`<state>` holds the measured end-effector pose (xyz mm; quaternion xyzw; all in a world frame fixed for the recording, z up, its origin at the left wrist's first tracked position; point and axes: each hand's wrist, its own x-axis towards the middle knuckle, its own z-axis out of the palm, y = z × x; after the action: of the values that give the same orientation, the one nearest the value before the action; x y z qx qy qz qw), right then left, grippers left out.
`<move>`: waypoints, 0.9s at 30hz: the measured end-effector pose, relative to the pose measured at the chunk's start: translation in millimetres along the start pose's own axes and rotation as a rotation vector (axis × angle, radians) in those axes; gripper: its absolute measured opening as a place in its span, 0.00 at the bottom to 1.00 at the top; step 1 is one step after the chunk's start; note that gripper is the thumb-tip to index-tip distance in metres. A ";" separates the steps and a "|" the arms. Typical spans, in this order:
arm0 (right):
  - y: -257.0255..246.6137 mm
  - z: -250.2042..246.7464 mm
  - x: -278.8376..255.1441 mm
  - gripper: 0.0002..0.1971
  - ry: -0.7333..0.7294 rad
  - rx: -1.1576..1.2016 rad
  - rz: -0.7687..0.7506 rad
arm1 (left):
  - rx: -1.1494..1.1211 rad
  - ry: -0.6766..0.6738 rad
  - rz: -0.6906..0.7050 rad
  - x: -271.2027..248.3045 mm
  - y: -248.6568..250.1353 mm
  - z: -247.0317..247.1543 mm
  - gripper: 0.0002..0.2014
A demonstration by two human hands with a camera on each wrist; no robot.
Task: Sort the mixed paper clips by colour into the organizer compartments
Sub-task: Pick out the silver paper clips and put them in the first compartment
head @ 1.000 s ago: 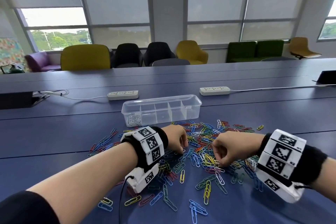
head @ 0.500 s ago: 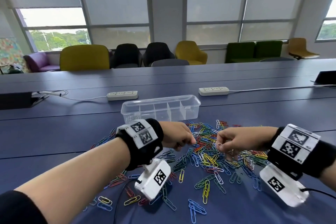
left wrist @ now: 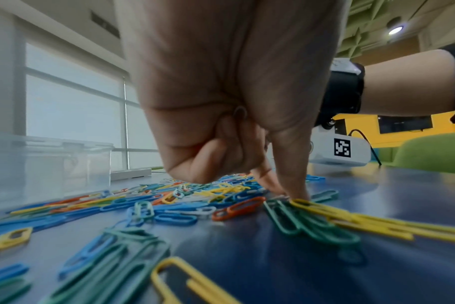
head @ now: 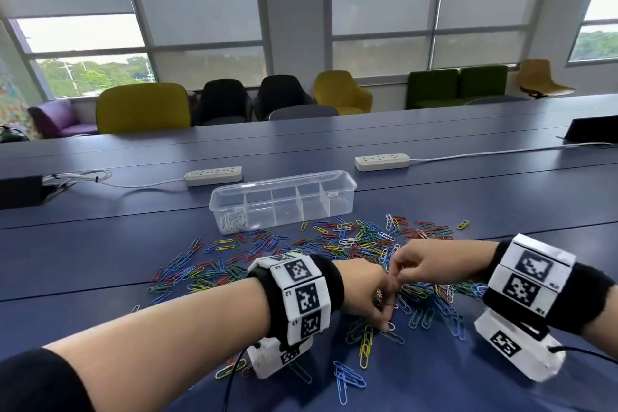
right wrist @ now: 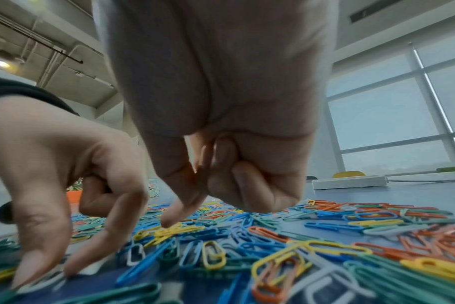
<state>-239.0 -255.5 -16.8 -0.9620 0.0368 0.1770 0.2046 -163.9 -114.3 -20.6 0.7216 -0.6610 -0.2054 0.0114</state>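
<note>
Mixed coloured paper clips (head: 361, 241) lie scattered on the blue table in front of a clear organizer (head: 347, 184); its leftmost compartment holds white clips (head: 234, 221). My left hand (head: 388, 323) reaches down at the near edge of the pile. Its thumb and index finger pinch a white clip (right wrist: 39, 281) against the table, other fingers curled. My right hand (head: 398, 273) hovers just above the pile, touching the left hand's knuckles. Its fingers are curled and its index finger (right wrist: 169, 218) points down at yellow clips. What it holds is mostly hidden.
Two white power strips (head: 214, 176) (head: 383, 162) with cables lie behind the organizer. Loose clips also lie near the table's front edge (head: 347, 378). A row of chairs (head: 143, 107) stands beyond the far side of the table.
My right hand lifted from the pile with a white clip at its fingertips and moved left to meet the left hand. My left hand came nearer and dropped its fingertips onto a white clip.
</note>
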 end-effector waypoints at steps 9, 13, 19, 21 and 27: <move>-8.8 9.0 6.5 0.07 0.025 -0.092 0.011 | -0.865 0.098 -0.290 -24.5 -31.1 -18.6 0.13; -13.7 9.7 8.2 0.11 0.025 -0.151 0.013 | -1.693 0.198 -0.272 -38.2 -53.9 -23.8 0.12; -19.0 9.2 8.5 0.08 -0.050 -0.184 0.059 | -2.172 0.347 -0.219 -44.1 -75.9 -8.8 0.06; -24.4 4.5 6.4 0.04 -0.085 -0.237 0.081 | -2.225 0.373 -0.252 -43.5 -80.4 -2.5 0.09; -57.4 -33.3 10.3 0.09 0.048 -0.259 0.029 | -2.372 0.502 -0.232 -39.0 -78.1 5.9 0.16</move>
<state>-210.3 -216.6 29.8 -0.9837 0.0325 0.1601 0.0750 -93.2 -65.6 -37.5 0.3379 0.0258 -0.5365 0.7728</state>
